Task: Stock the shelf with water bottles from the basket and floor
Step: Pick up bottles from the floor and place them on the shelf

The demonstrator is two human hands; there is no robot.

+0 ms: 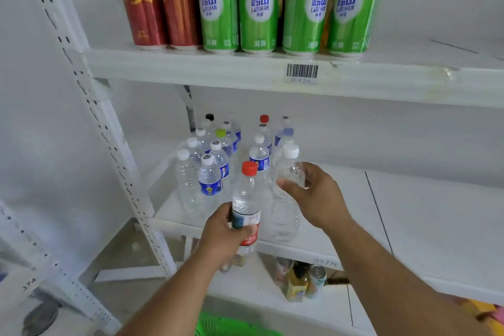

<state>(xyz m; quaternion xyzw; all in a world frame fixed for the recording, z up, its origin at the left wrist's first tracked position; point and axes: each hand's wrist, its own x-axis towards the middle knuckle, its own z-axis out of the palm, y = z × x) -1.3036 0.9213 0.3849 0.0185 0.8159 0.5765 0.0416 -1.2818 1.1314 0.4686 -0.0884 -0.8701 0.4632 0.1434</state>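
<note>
My left hand (222, 237) grips a clear water bottle with a red cap and red label (245, 199), upright, at the front edge of the middle shelf (381, 215). My right hand (316, 196) holds a clear unlabelled bottle with a white cap (286, 215) by its shoulder; the bottle stands on the shelf just right of the red-capped one. Behind them, several water bottles (215, 169) with white, green, red and black caps stand clustered at the shelf's left end. A green basket (231, 326) shows at the bottom edge.
Green beer cans (257, 11) and red cans (141, 0) line the upper shelf (354, 82). Small drink bottles and cans (300, 278) stand on the lower shelf. A white perforated upright (114, 144) frames the left side. The middle shelf's right half is bare.
</note>
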